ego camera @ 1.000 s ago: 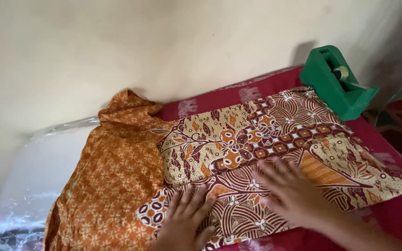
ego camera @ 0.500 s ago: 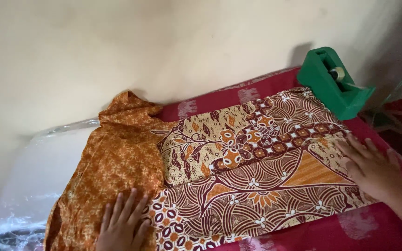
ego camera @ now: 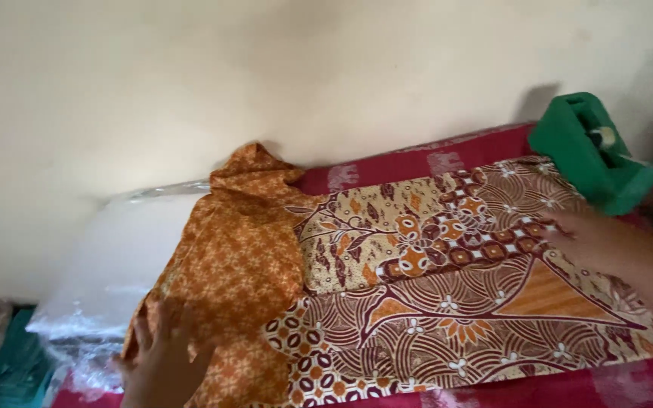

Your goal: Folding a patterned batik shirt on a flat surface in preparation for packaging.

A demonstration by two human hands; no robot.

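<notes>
A folded batik cloth, patterned in brown, cream and orange, lies flat on a red patterned bedcover close to a pale wall. Its left part is a plainer orange fabric, bunched up towards the wall. The left hand rests flat on the orange fabric's lower left edge, fingers spread apart. The right hand lies palm down on the cloth's right side, fingers extended and slightly apart. A clear plastic sheet lies left of the cloth. A green tape dispenser stands at the cloth's far right corner.
</notes>
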